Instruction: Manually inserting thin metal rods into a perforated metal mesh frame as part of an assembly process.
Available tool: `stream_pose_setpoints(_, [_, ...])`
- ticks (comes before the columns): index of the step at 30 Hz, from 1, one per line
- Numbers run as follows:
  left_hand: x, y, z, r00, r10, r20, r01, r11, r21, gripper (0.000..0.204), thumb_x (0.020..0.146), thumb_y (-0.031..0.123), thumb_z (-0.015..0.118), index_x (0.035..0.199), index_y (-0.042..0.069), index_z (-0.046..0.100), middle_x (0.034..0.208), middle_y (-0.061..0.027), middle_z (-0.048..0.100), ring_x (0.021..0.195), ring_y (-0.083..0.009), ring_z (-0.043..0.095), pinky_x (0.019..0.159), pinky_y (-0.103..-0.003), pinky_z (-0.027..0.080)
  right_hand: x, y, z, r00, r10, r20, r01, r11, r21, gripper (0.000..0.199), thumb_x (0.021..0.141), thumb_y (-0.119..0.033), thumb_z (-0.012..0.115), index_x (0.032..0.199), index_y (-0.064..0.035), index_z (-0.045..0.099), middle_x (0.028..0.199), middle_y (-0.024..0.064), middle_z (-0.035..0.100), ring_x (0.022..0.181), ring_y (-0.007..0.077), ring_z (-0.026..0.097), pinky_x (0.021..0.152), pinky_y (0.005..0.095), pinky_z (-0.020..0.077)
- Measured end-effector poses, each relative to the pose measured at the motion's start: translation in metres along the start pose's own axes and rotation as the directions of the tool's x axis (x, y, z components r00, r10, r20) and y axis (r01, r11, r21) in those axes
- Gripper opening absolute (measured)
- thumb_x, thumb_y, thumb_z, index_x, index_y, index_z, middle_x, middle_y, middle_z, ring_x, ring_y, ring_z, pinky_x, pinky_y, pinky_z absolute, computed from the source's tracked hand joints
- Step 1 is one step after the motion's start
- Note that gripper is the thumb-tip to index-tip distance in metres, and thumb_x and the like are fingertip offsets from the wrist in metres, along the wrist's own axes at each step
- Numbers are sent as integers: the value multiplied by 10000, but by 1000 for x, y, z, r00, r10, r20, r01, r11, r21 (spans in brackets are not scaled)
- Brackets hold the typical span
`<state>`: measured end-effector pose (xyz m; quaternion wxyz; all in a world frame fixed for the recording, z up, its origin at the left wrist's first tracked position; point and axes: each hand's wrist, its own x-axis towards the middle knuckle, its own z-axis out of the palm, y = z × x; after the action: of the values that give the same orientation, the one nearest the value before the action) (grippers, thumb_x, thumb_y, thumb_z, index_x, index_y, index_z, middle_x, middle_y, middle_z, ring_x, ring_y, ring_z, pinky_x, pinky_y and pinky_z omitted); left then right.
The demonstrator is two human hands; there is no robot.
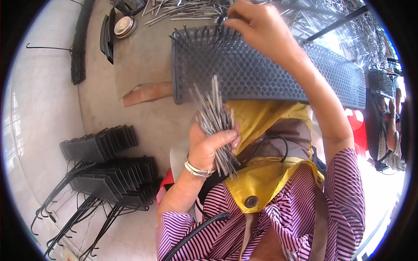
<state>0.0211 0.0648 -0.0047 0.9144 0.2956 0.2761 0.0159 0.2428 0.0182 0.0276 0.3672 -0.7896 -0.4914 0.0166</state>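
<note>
My left hand (pixel 212 141) is closed round a bundle of thin grey metal rods (pixel 214 111), which fan out above and below the fist. Under my right arm lies a long dark grey rack (pixel 261 71), perforated all over with round holes. Several dark rods (pixel 191 35) stand upright along its far left edge. Over that edge, my right hand (pixel 254 24) has thumb and finger pinched at the top of a thin rod at the end of this row; the fingertips partly hide it.
Loose rods (pixel 183 9) are heaped behind the rack, with more shiny ones (pixel 331 21) at the far right. A brown strip (pixel 148 93) lies left of the rack. Stacked black mesh racks with hooked rods (pixel 109 182) stand lower left. A round lidded container (pixel 125 27) sits at far left.
</note>
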Motion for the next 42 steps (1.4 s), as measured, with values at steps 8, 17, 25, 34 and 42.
stream_pose_setpoints(8, [0,0,1,1000,-13,16,13,1000,5,440,648,-25,621,1029,23,406,679,-118,520,534,-181,511,440,-269,408,-7,10,13,943,-146,-298,214,954,210,153,723,-40,587,659,42,475,505,190,467,428,303,488,412,353,358])
stream_pose_setpoints(17, [0,-2,1,1000,18,24,-19,999,25,443,648,-23,620,1034,15,406,676,-120,518,528,-183,510,435,-267,407,-8,-2,4,998,2,-56,-7,996,-90,200,733,-78,566,610,47,469,543,211,486,521,380,500,473,403,388])
stream_pose_setpoints(25, [-1,-2,3,996,67,56,-68,997,24,469,640,-11,629,1050,-2,402,675,-121,516,518,-180,499,437,-267,397,-47,-10,5,938,-51,-343,-30,973,-227,181,767,-115,618,905,-2,590,714,74,623,622,106,596,559,224,461])
stream_pose_setpoints(34, [-4,4,2,967,39,251,-67,992,104,463,646,8,637,1056,-7,421,674,-109,534,506,-162,498,452,-251,395,-74,-55,0,767,389,511,-642,445,625,232,776,-164,609,883,40,593,677,74,596,599,98,557,536,200,424])
stream_pose_setpoints(42, [-5,2,1,952,-64,299,12,985,172,430,652,-12,637,1026,-4,426,705,-104,557,527,-150,514,461,-251,408,-76,-49,-1,780,370,505,-625,426,654,161,772,-113,588,816,40,611,742,83,629,657,101,569,610,215,449])
